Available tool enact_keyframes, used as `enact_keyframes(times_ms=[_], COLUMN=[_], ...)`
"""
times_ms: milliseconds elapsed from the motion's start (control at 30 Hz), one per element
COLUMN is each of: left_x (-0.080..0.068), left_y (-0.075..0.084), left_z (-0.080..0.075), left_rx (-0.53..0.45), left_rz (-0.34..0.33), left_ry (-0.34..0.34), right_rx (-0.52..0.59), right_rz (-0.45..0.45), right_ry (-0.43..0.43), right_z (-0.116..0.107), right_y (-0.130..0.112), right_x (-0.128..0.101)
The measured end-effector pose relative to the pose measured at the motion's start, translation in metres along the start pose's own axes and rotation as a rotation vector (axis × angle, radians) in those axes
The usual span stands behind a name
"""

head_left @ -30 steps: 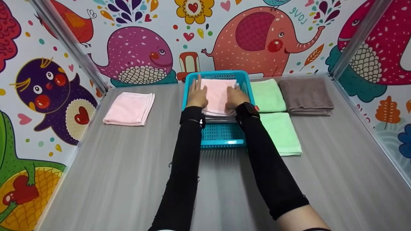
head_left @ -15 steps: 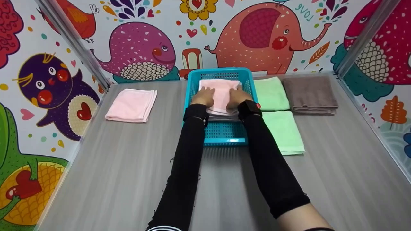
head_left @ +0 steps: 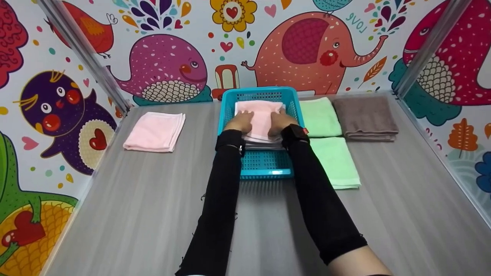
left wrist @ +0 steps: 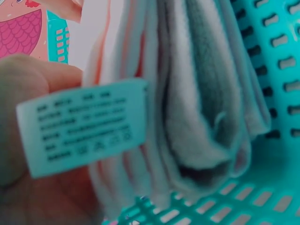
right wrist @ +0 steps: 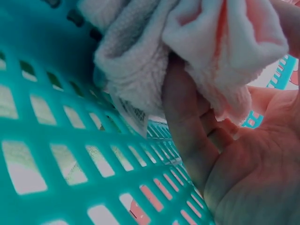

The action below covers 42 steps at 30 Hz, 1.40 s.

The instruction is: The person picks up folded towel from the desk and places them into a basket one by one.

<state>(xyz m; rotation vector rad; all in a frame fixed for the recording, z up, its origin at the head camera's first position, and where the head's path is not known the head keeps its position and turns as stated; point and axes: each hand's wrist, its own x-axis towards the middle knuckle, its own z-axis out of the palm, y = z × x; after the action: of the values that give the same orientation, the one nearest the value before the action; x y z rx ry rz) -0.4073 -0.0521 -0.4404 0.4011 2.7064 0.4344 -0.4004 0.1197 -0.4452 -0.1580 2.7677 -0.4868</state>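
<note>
pink towel [head_left: 261,117] | folded flat | atop stack | in teal basket [head_left: 264,168]

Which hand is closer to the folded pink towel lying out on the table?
Left. The left hand is on the basket's towel stack, on the side facing the pink towel; the right hand is on the far side.

The grey wood-grain desk [head_left: 153,214] carries a teal basket [head_left: 264,168] at its far middle. Well to the basket's left lies a folded pink towel [head_left: 155,131]. Just right of the basket lie two light green towels, one farther [head_left: 320,117] and one nearer [head_left: 336,163], with a folded brown towel [head_left: 366,117] beside the farther one.
</note>
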Motion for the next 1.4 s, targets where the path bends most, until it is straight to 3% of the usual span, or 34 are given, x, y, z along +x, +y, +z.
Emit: enact_keyframes(times_ms=[300, 500, 667, 833, 967, 1067, 1200, 1400], left_x=[-0.001, -0.011, -0.029, -0.057, -0.081, -0.097, -0.11, -0.122], left_y=[0.004, 0.004, 0.007, 0.009, -0.006, -0.029, -0.059, -0.076], left_z=[0.0, -0.013, -0.031, -0.049, -0.055, -0.051, -0.034, -0.001], left_rx=[-0.014, -0.022, -0.053, -0.077, -0.132, -0.197, -0.277, -0.356], left_rz=[-0.014, -0.004, 0.065, 0.119, 0.123, 0.124, 0.126, 0.096], left_ry=[0.031, 0.075, 0.131, 0.202, 0.248, 0.282, 0.303, 0.274], right_rx=[0.03, -0.031, -0.038, 0.021, 0.099, 0.159, 0.235, 0.312], right_rz=[-0.008, -0.052, -0.059, -0.121, -0.169, -0.19, -0.215, -0.232], right_ry=[0.029, 0.039, 0.068, 0.129, 0.164, 0.197, 0.276, 0.383], right_z=[0.002, -0.001, -0.02, -0.049, -0.067, -0.074, -0.072, -0.043], right_y=[0.002, -0.003, -0.012, -0.014, -0.004, 0.009, 0.033, 0.066], right_x=[0.0, 0.008, -0.006, -0.027, -0.045, -0.058, -0.072, -0.08])
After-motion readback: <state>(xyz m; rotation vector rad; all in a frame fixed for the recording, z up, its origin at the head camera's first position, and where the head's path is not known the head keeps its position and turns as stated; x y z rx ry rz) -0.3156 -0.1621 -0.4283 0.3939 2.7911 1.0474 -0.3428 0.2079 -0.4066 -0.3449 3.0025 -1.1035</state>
